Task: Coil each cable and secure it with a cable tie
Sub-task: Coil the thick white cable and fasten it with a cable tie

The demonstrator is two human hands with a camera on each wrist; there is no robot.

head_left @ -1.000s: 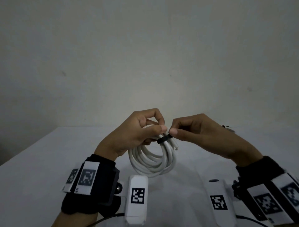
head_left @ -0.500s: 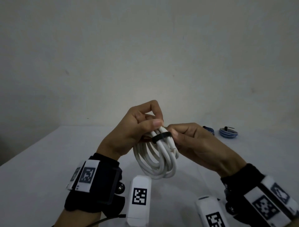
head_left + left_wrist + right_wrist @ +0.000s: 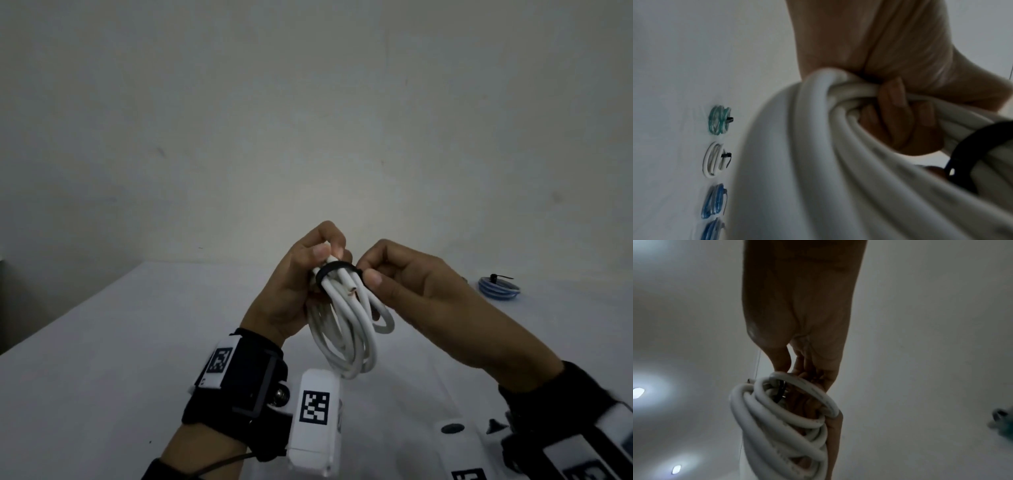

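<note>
Head view, centre frame: my left hand [image 3: 294, 291] grips the top of the white cable coil [image 3: 346, 329], held above the counter [image 3: 102, 342]. My right hand [image 3: 404, 274] pinches the black cable tie [image 3: 334, 269] looped round it. Step: cinching. Next: probably pull the tail snug.

Left wrist view: fingers [image 3: 892, 104] curled through the coil; four tied coils [image 3: 714, 158] at left.

Right wrist view: fingers closed at the tie. No containers.

Right hand [image 3: 801, 331] apparently pinches coiled white cable [image 3: 785, 423].
</note>
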